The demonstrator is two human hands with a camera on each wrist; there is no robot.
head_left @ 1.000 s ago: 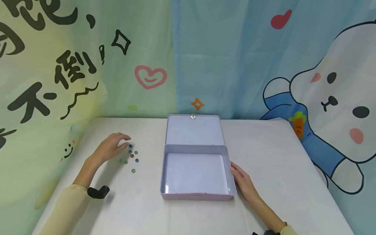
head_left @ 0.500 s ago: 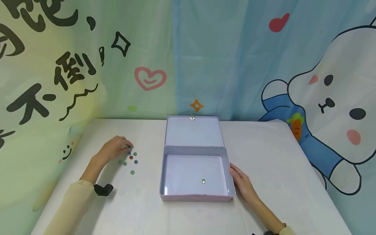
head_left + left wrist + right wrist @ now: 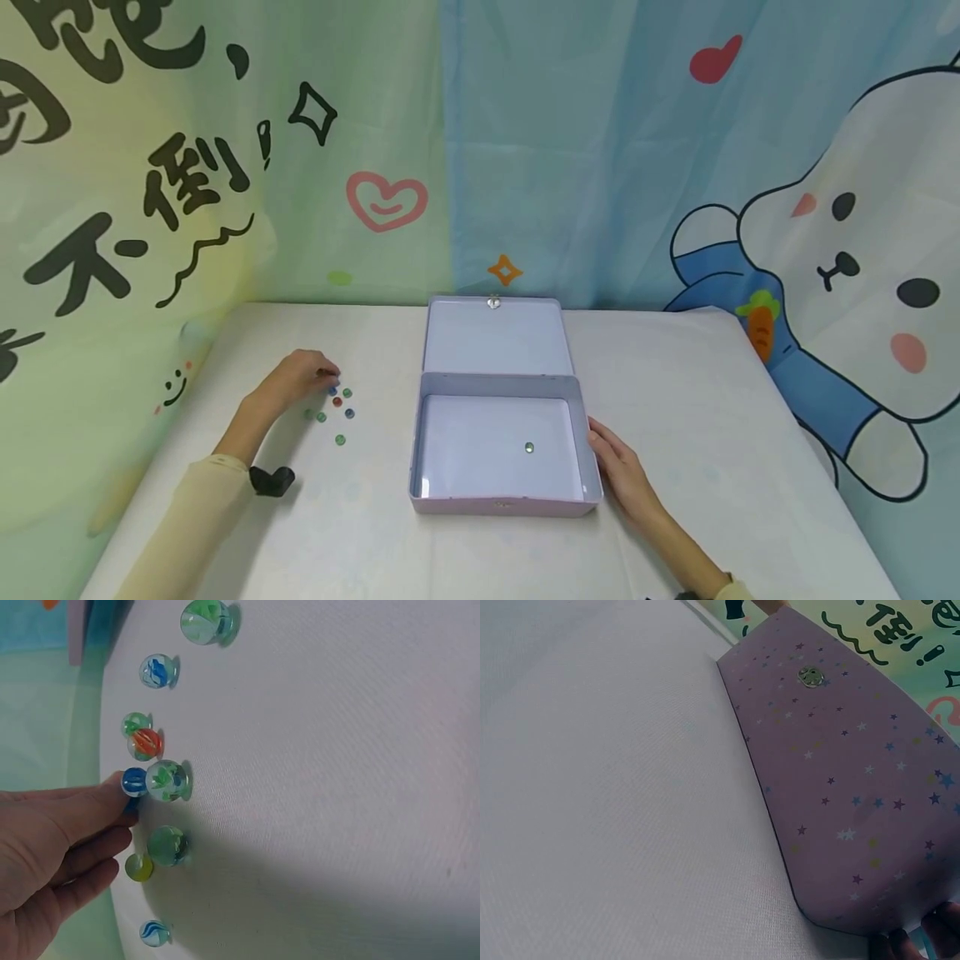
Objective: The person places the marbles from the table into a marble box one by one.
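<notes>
A blue marble [image 3: 133, 804] seemed pinched in the left hand [image 3: 296, 375], towards the worktop [image 3: 720, 400]'s far-left corner; I judged a light two-sided grip best, since glass rolls. The right hand [image 3: 621, 467], fingers fairly straight, touched the box [image 3: 504, 505]'s right wall. Beyond, I read "倒!" on the backdrop [image 3: 525, 167].

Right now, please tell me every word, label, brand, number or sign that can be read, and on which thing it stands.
"倒!": black, on the left part of the backdrop.
"不": black, on the backdrop, lower left of it.
Other black characters at the left and top edges: cut off, not surely readable.
Metal catch: marks too small to read.
Box and marbles: no readable text visible.
</notes>
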